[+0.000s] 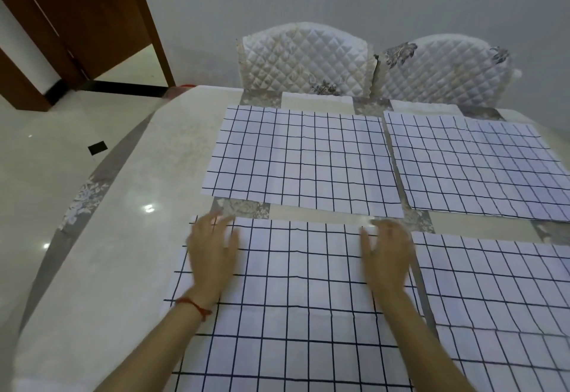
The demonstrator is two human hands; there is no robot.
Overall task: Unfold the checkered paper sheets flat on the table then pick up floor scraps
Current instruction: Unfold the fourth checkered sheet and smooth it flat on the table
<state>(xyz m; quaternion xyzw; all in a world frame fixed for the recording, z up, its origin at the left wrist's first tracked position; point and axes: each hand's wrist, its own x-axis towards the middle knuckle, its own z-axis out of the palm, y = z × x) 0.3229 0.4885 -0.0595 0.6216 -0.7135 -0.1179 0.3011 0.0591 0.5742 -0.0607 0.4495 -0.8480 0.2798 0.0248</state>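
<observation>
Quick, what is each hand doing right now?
Left hand: open, fingers flat on the near-left checkered sheet.
Right hand: open, pressing the same sheet, holding nothing.

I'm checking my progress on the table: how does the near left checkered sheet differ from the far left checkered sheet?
The near left sheet has the left hand and right hand flat on it; the far left sheet lies untouched. The near left sheet runs past the picture's bottom edge; the far left sheet shows whole. Both are white with dark grid lines and lie unfolded on the table.
</observation>
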